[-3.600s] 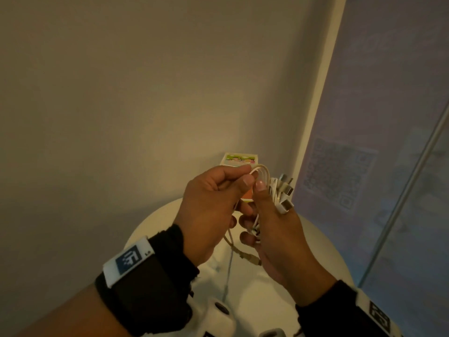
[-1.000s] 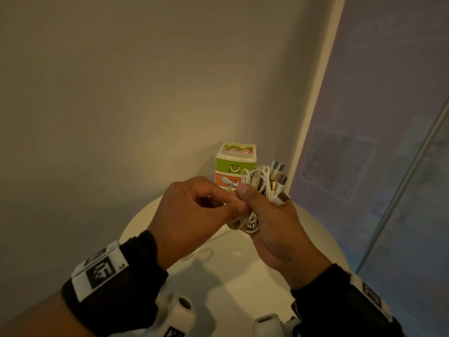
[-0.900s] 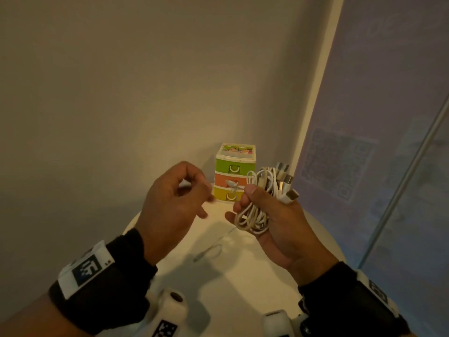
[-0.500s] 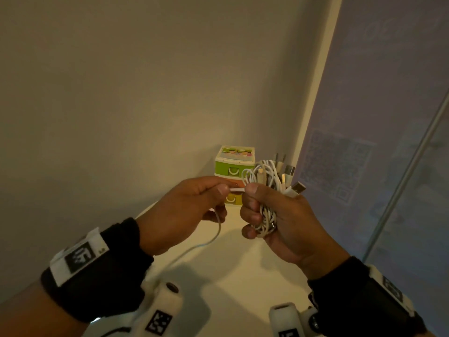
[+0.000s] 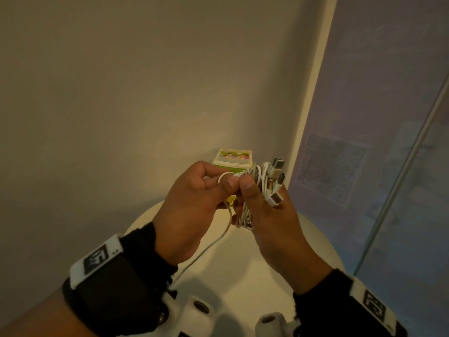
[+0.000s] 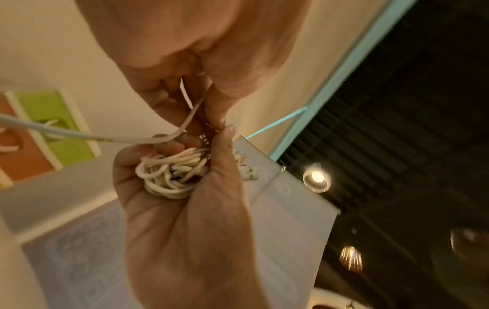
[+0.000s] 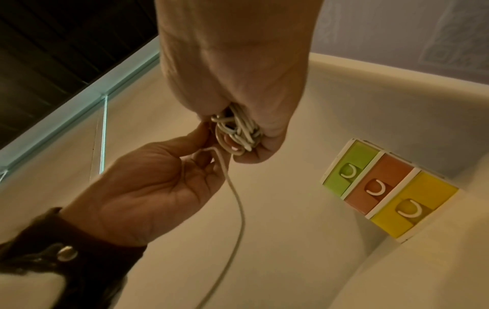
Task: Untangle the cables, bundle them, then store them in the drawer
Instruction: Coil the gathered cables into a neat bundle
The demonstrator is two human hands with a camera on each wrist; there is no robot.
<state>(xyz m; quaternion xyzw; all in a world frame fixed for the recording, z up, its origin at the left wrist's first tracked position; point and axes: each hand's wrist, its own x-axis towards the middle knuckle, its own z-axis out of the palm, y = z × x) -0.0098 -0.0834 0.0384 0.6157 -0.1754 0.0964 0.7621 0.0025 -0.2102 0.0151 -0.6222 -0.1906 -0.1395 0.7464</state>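
My right hand (image 5: 262, 207) grips a coiled bundle of white cables (image 5: 257, 186) held up above the round white table (image 5: 243, 276); several plugs (image 5: 277, 181) stick out at its top right. The coils (image 6: 172, 173) lie in its palm, also seen as the bundle (image 7: 235, 133) from below. My left hand (image 5: 199, 198) pinches one loose white cable (image 5: 226, 177) right beside the bundle; that cable's tail (image 7: 238, 209) hangs down toward the table. Behind the hands stands a small drawer unit (image 7: 386, 190) with green, orange and yellow drawers, all closed.
The drawer unit (image 5: 234, 158) sits at the table's far edge against a beige wall. A frosted glass panel with a printed code (image 5: 332, 171) rises on the right. The table's round edge falls away on both sides.
My left hand let go of the bundle, drew back, then took hold of a loose cable and brought it up against the bundle. My right hand kept its grip throughout.
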